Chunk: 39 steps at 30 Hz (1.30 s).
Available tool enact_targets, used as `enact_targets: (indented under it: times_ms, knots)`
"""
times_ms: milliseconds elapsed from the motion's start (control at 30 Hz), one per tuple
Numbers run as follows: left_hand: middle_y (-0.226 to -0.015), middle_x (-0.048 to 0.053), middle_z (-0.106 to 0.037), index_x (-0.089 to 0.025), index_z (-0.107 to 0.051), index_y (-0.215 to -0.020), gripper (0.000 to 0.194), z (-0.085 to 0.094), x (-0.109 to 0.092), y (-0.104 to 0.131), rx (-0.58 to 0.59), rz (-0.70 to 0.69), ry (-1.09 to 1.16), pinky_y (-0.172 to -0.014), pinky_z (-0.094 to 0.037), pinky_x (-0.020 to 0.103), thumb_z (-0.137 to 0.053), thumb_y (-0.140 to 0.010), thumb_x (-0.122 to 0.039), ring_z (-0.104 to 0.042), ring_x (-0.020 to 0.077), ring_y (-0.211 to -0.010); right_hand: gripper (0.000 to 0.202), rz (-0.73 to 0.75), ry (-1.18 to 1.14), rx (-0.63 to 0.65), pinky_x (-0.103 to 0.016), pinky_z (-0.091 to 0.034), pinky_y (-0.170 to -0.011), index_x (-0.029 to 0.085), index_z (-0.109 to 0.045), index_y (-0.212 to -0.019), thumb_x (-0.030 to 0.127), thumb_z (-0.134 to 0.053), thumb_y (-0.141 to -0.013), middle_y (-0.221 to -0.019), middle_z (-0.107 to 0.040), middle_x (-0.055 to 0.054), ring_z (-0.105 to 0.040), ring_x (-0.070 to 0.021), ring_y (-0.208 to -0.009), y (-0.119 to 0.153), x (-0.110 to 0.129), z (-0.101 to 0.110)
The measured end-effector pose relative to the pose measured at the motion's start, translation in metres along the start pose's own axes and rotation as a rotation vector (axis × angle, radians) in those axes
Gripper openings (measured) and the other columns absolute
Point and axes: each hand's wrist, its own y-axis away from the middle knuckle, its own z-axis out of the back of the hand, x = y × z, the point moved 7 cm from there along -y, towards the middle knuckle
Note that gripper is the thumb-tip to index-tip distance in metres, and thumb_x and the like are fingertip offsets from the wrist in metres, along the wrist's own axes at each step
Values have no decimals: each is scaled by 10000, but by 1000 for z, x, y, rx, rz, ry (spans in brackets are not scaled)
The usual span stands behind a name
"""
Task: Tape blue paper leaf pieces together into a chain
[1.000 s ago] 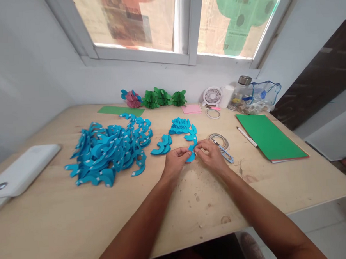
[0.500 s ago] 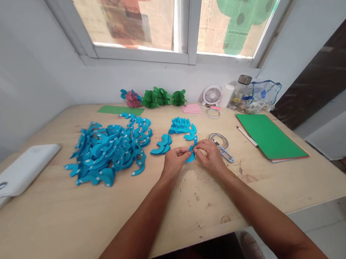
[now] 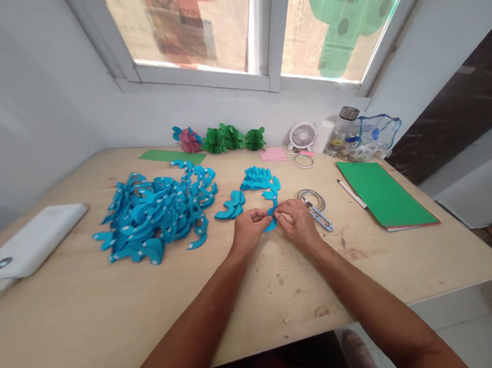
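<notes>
My left hand (image 3: 248, 226) and my right hand (image 3: 295, 217) meet over the table, their fingertips pinched on a curved blue paper piece (image 3: 270, 226). The piece runs up from my fingers toward a pleated blue paper chain (image 3: 257, 178) lying just beyond. A small stack of curved blue paper pieces (image 3: 230, 205) rests to the left of my left hand. Farther left spreads a big heap of blue paper pieces (image 3: 156, 211) bearing small white squares. Close by my right hand lies a light-blue utility knife (image 3: 322, 219) beside a roll of tape (image 3: 317, 197). My fingers hide part of the held piece.
A white power bank (image 3: 36, 241) lies at the left. Green sheets (image 3: 386, 192) and a white pen (image 3: 351, 194) are at the right. Along the wall stand green paper figures (image 3: 231, 137), a small fan (image 3: 302, 136) and a glass bottle (image 3: 343, 131).
My fingertips have shifted very slightly on the blue paper piece, with both hands still pinching it. The other things stay where they were.
</notes>
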Motion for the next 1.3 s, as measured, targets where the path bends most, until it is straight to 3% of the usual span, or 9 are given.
enact_targets:
  times_ms: [633,1000,1300]
  knots:
    - [-612,12,-682,-136,-674,-603,70,7,-5,3,-117,-43,-108,-580,-466,216,-673,-542,-171,-610,146,-600,174,41,67,30,-360,-384,-807,194,-658,-855,205,-486,-835,-933,-637,-71,-514,-212,-894,3,8,-6]
    - [-588,6,-671,-149,-671,-582,56,8,-12,5,-130,-54,-121,-562,-461,225,-640,-538,-166,-603,158,-603,189,58,203,54,-366,-353,-779,192,-612,-944,177,-454,-841,-975,-621,-88,-491,-232,-921,5,15,-9]
    - [-627,16,-686,-138,-681,-636,111,9,-5,3,-132,-24,-49,-593,-469,233,-656,-534,-173,-610,156,-617,205,26,141,49,-376,-374,-817,184,-589,-967,144,-479,-799,-977,-630,-86,-509,-238,-943,6,11,-11]
